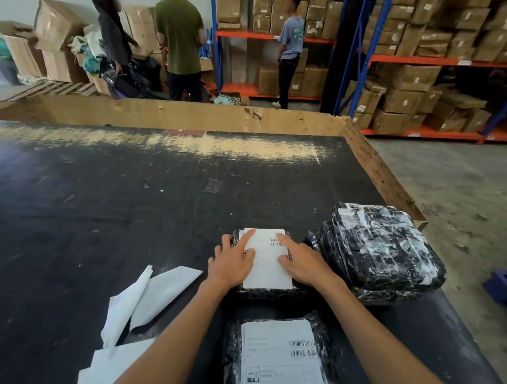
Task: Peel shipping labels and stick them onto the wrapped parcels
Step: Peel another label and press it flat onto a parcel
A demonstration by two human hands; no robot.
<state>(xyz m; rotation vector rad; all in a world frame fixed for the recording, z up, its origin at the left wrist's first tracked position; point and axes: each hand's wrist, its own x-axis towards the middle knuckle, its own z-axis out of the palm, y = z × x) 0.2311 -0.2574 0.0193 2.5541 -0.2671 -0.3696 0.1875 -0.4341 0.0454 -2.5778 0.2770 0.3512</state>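
Black tabletop (100, 202): our left hand (232, 260) and right hand (304, 263), fingers spread flat, press the thin white paper shipping label (268, 265) onto the soft, slippery black plastic-wrapped parcel (271, 294); we'd smooth from the label's edges.

White shipping label (268, 259) lies flat on a small black wrapped parcel (271, 292), lower centre of frame, barcodes near its top right. A second black parcel (230, 353) at the bottom centre already carries a larger label (282, 358) with barcodes and printed boxes. Stack of black glossy parcels (386, 250) sits at right centre, unlabelled on top. Peeled white backing sheets (143, 300) lie curled, lower left.
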